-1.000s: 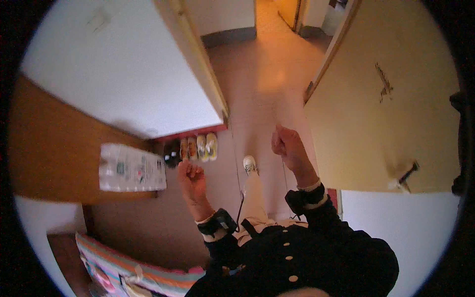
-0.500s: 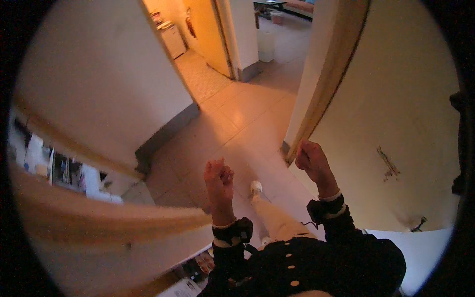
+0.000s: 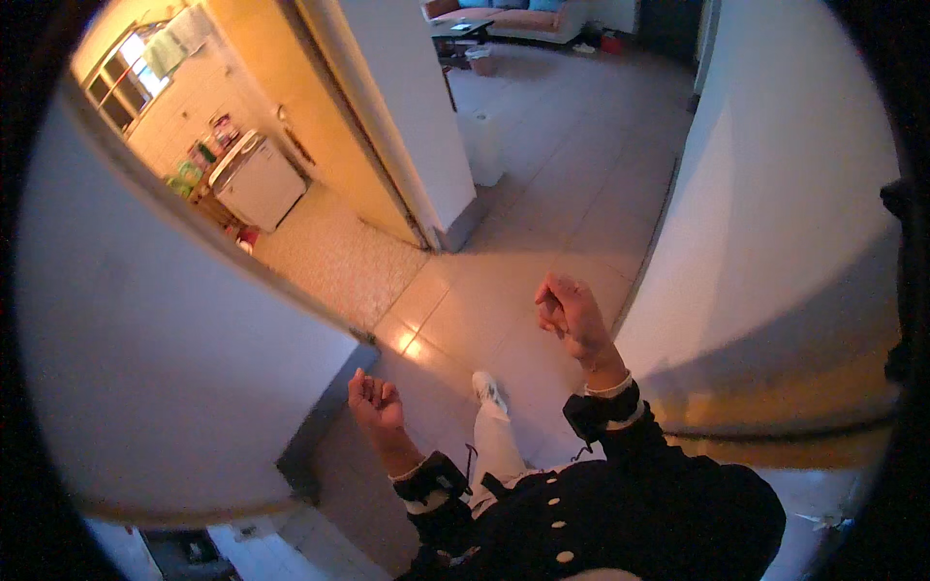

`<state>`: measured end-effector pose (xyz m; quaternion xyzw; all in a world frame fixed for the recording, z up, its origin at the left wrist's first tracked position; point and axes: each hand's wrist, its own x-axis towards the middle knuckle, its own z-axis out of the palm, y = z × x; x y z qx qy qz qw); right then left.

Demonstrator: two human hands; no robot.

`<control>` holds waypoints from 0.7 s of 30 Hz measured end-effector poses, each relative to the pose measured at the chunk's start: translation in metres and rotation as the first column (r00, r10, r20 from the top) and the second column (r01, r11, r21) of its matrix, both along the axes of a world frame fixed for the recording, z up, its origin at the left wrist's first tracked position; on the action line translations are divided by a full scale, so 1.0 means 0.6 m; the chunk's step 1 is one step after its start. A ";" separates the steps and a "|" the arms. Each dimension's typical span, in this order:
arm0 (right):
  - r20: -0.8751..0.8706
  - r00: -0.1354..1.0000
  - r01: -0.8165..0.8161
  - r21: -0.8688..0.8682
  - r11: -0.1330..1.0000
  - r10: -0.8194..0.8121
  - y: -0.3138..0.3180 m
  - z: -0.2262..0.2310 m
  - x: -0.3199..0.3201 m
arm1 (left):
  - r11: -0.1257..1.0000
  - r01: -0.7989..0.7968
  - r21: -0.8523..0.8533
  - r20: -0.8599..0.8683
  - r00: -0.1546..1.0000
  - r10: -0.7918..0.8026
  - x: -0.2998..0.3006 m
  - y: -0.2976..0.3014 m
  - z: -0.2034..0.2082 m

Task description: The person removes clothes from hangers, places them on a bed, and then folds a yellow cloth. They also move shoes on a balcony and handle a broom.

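Floor tiles (image 3: 572, 203) pale grey-beige, warming to orange glow near the doorway. Walls (image 3: 775, 194) white, shading bluish-grey in shadow; the near left wall (image 3: 165, 387) the same white-grey. Side room walls (image 3: 242, 58) lit yellow-orange, its floor (image 3: 334, 261) finely speckled cream. Appliance (image 3: 257, 179) in there was white. Jacket (image 3: 620, 513) black with a row of white buttons; cuffs showed a white edge. Shoe (image 3: 489, 392) white, trouser leg (image 3: 499, 445) off-white. Far sofa (image 3: 528, 17) tan with blue cushions.

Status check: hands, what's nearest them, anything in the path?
Left hand loosely curled, empty. Right hand loosely curled, empty, close to the white wall. One white shoe forward on the tiled floor. White bin stands ahead by the doorway.
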<state>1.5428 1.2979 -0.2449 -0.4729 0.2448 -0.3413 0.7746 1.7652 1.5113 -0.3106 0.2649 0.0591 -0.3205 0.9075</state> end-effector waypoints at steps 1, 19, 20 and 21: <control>-0.001 1.000 0.026 0.016 1.000 -0.026 -0.049 -0.010 0.047 | 1.000 -0.015 0.023 -0.005 1.000 0.015 0.057 -0.050 -0.010; 0.099 0.768 0.634 0.023 0.773 -0.632 -0.901 -0.065 0.159 | 0.739 0.666 0.105 0.088 0.734 -0.674 0.230 -1.288 0.044; 0.103 0.791 0.605 0.015 0.796 -0.603 -0.961 -0.063 0.161 | 0.717 0.694 0.066 0.062 0.715 -0.697 0.227 -1.345 0.050; 0.107 0.804 0.587 0.012 0.810 -0.584 -1.018 -0.050 0.161 | 0.694 0.720 0.009 0.045 0.693 -0.720 0.230 -1.402 0.063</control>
